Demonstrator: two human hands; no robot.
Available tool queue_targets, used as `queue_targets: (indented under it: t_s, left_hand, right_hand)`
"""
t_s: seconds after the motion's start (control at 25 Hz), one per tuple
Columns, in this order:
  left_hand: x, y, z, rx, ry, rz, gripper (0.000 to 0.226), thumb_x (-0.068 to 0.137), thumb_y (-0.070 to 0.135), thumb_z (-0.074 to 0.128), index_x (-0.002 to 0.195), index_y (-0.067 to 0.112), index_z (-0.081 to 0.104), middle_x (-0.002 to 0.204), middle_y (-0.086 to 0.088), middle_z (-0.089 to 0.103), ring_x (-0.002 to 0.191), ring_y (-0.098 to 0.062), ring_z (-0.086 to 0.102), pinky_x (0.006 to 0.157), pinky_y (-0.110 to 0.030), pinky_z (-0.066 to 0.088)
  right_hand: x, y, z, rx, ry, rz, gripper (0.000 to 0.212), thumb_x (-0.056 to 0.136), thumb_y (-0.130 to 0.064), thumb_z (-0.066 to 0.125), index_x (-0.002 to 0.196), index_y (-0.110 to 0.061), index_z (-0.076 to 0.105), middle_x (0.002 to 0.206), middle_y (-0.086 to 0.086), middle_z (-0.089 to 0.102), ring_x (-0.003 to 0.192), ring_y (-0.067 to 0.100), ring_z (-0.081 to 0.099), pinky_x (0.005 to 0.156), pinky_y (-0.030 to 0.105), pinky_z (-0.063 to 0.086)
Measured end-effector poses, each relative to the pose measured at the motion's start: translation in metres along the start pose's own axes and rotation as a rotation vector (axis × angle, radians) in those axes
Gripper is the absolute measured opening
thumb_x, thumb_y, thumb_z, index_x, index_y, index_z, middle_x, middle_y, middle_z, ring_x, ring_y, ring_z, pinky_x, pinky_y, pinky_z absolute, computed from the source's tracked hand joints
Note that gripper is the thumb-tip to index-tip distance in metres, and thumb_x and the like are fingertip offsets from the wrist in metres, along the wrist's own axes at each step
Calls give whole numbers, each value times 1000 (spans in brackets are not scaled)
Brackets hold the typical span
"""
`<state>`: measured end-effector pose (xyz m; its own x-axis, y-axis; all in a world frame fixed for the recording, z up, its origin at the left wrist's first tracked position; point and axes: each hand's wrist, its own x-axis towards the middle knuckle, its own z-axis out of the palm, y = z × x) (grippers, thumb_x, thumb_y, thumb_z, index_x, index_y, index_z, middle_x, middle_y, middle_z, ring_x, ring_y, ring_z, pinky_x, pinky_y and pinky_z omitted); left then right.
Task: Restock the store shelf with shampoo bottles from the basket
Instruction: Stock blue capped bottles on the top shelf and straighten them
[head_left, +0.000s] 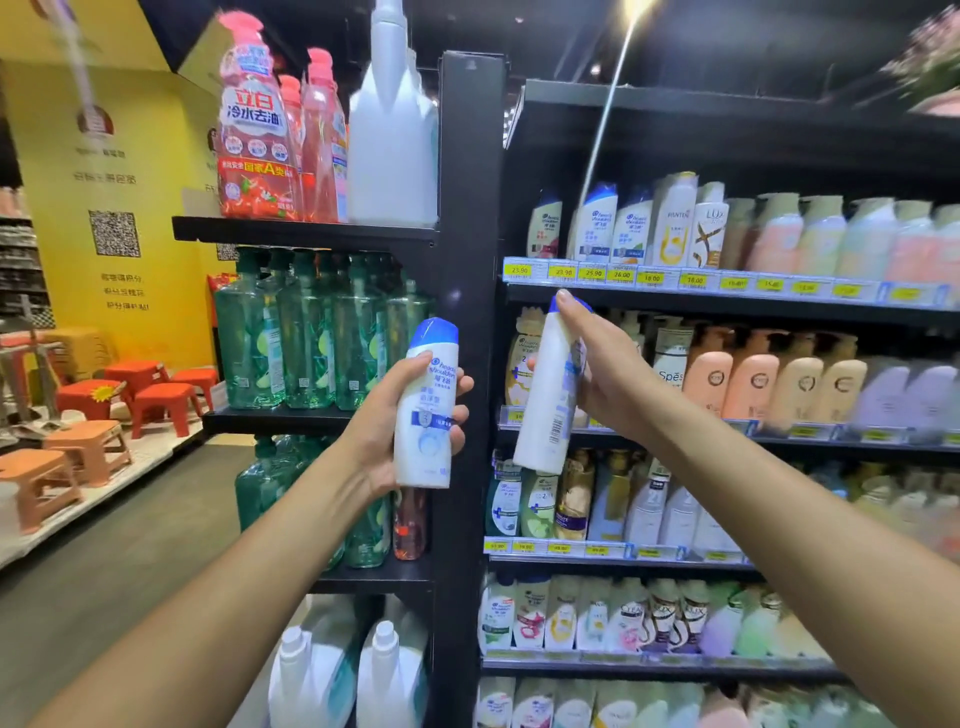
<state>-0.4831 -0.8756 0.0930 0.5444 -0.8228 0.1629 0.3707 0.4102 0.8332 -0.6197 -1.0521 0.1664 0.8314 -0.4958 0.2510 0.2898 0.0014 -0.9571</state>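
My left hand (387, 426) grips a white shampoo bottle with a blue cap (427, 410), upright, in front of the black shelf post (470, 260). My right hand (602, 371) holds a second white, blue-capped shampoo bottle (545, 410), tilted, with my fingers over its cap, just in front of the shampoo shelf (727, 304) below the top row. On the top row stand matching white shampoo bottles (595, 223) above yellow price tags. The basket is out of view.
The shelves on the right hold several rows of shampoo and conditioner bottles (753, 384). The end rack on the left carries green bottles (306, 332), pink detergent (257, 140) and white jugs (389, 130). Orange stools (156, 395) stand beside a yellow wall at the far left.
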Motion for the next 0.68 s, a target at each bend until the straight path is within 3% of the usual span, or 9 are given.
queue_targets:
  t_s: [0.12,0.2,0.36,0.52,0.6,0.68]
  left_hand:
    - [-1,3,1,112,15,20,54,94,53,63,126,11,71,99,-2,70,78,-20,67,72,-41,61]
    - [-1,3,1,145,11,12,56,92,57,59,126,15,74,100,-2,72,85,-22,71,76,-44,63]
    - [1,1,4,79,-41,20,54,93,55,56,118,12,78,119,-9,73,111,-31,71,97,-59,57]
    - [8,-2,8,95,-131,-16,61,95,57,54,132,10,67,144,-11,63,136,-34,57,117,-68,34]
    - [12,-4,13,96,-183,-35,62,94,59,57,131,10,68,147,-11,61,139,-35,55,119,-71,26]
    - [15,-8,20,92,-241,-50,62,93,60,56,127,11,72,146,-10,62,138,-36,54,116,-73,31]
  right_hand:
    - [-2,-3,6,-36,9,-24,50,88,-58,70,106,-16,51,80,5,54,61,20,62,61,34,56]
    - [-1,-5,6,6,-28,-49,44,86,-51,75,102,-16,53,78,2,52,57,16,55,56,29,50]
    - [4,-5,1,153,-132,-43,39,88,-51,71,90,-13,68,83,6,65,70,19,61,75,35,52]
    - [11,-4,-4,128,-139,-74,55,100,-57,47,122,-10,67,117,6,74,109,22,71,95,42,54]
    - [12,-5,-5,87,-102,-87,55,105,-55,37,126,-12,65,119,7,75,111,21,71,93,41,54]
    - [13,-5,-7,51,-41,-115,54,107,-53,34,126,-13,64,116,9,76,112,25,71,95,46,55]
